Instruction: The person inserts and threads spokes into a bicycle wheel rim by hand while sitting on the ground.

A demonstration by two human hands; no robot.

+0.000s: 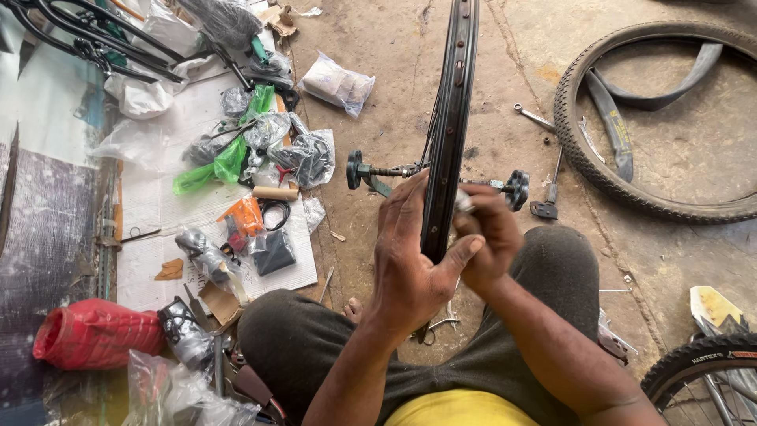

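My hands grip a wheel rim (pixel 449 118) of dark, dull, scuffed metal; its axle (pixel 438 177) is bare steel. The tyre (pixel 599 170) is matt ribbed rubber, the floor (pixel 394 102) rough stained concrete, the bags (pixel 337 83) glossy crinkled plastic.

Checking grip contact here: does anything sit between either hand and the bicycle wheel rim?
Nothing visible does. The left hand grips the black wheel rim directly, thumb against its edge, and the right hand presses on it from the other side, near the axle.
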